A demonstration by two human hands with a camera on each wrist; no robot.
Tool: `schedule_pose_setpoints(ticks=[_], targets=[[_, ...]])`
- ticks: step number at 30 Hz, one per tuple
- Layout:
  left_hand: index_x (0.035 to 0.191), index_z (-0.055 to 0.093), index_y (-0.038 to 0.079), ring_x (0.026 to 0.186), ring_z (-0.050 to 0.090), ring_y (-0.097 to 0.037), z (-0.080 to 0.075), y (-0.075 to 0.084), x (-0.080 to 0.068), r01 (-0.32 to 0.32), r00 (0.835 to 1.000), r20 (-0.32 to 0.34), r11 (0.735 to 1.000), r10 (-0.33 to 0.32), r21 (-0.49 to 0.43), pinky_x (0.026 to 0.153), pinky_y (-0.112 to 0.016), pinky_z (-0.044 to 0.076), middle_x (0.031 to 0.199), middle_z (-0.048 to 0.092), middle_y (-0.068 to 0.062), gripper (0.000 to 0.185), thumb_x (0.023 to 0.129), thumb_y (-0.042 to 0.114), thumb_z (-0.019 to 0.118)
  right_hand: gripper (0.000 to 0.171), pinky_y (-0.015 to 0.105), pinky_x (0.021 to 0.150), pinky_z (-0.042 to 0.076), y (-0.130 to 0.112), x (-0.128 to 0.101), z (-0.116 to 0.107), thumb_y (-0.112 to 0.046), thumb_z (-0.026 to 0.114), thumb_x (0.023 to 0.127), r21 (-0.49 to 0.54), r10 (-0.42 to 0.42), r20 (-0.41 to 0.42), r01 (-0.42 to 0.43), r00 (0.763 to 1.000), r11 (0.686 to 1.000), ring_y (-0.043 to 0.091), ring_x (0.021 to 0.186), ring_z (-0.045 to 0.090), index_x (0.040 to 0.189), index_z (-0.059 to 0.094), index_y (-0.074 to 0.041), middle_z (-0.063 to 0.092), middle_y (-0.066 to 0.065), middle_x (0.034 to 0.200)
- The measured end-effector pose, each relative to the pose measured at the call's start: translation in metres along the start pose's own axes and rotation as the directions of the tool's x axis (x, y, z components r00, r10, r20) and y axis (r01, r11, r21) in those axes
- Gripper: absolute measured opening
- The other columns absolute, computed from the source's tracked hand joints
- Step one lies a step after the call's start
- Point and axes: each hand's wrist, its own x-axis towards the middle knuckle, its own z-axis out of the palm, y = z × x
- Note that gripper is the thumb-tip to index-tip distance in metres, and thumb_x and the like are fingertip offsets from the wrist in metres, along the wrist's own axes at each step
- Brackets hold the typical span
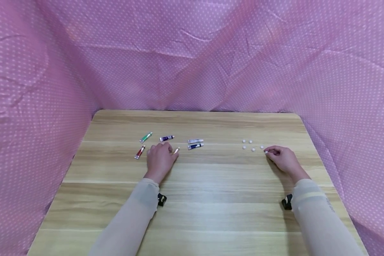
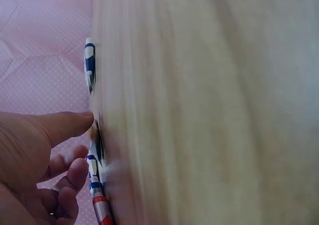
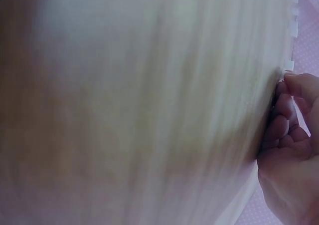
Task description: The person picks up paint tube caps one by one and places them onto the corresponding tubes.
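Note:
In the head view my left hand [image 1: 160, 160] rests on the table at left, its thumb and forefinger on either side of a yellow paint tube [image 1: 176, 150], which they pinch. Most of that tube is hidden by the hand. My right hand [image 1: 284, 158], at the right, pinches a small white cap [image 1: 266, 152] at the tabletop between thumb and fingertips. Another white cap [image 1: 261, 147] lies just beyond those fingertips. In the right wrist view the right hand [image 3: 294, 130] has its other fingers curled in toward the palm.
Around the left hand lie a green tube [image 1: 145, 137], a red tube [image 1: 140, 152] and a purple tube [image 1: 167, 138]. A white tube [image 1: 196, 141] and a blue tube [image 1: 195, 146] lie side by side. Several loose white caps [image 1: 244, 147] are left of the right hand. Pink dotted cloth [image 1: 192, 71] surrounds the wooden table [image 1: 211, 199].

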Motion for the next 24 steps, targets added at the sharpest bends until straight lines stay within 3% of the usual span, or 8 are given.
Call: schedule_pose_setpoints(ticks=[5, 17, 20, 24], targets=[[0.109, 0.077, 0.015, 0.101, 0.058, -0.029, 0.001, -0.003, -0.002, -0.002, 1.0, 0.006, 1.0, 0.002, 0.008, 0.096, -0.046, 0.042, 0.104, 0.071, -0.005, 0.028, 0.095, 0.039, 0.084, 0.025, 0.027, 0.085, 0.049, 0.001, 0.0, 0.004, -0.026, 0.066, 0.109, 0.008, 0.021, -0.013, -0.021, 1.0, 1.0, 0.011, 0.094, 0.063, 0.124, 0.078, -0.01, 0.08, 0.014, 0.112], [0.105, 0.076, 0.014, 0.111, 0.059, -0.032, 0.001, -0.004, -0.007, -0.004, 1.0, 0.025, 0.999, 0.005, -0.037, 0.103, -0.049, 0.042, 0.115, 0.068, -0.01, 0.019, 0.096, 0.03, 0.081, 0.033, 0.015, 0.084, 0.046, -0.004, -0.005, 0.001, -0.031, 0.064, 0.111, 0.117, 0.083, -0.027, -0.079, 0.996, 0.99, -0.002, 0.098, 0.057, 0.128, 0.076, -0.006, 0.077, 0.019, 0.126], [0.109, 0.076, 0.012, 0.11, 0.064, -0.032, -0.003, -0.004, -0.013, -0.02, 0.999, 0.023, 0.997, 0.022, -0.079, 0.102, -0.049, 0.045, 0.113, 0.073, -0.009, 0.021, 0.1, 0.031, 0.079, 0.035, 0.013, 0.079, 0.049, -0.004, -0.006, 0.0, -0.031, 0.063, 0.112, 0.183, 0.099, -0.023, -0.093, 0.995, 0.979, -0.006, 0.092, 0.059, 0.13, 0.075, -0.004, 0.079, 0.013, 0.119], [0.115, 0.071, 0.014, 0.098, 0.068, -0.028, -0.011, -0.007, -0.021, -0.028, 0.999, 0.037, 0.986, 0.035, -0.164, 0.091, -0.045, 0.053, 0.108, 0.077, -0.006, 0.021, 0.103, 0.031, 0.075, 0.037, 0.013, 0.074, 0.053, -0.004, -0.009, -0.001, -0.026, 0.063, 0.112, 0.289, 0.095, -0.032, -0.082, 0.995, 0.954, -0.011, 0.085, 0.063, 0.133, 0.071, 0.003, 0.082, -0.008, 0.105]])
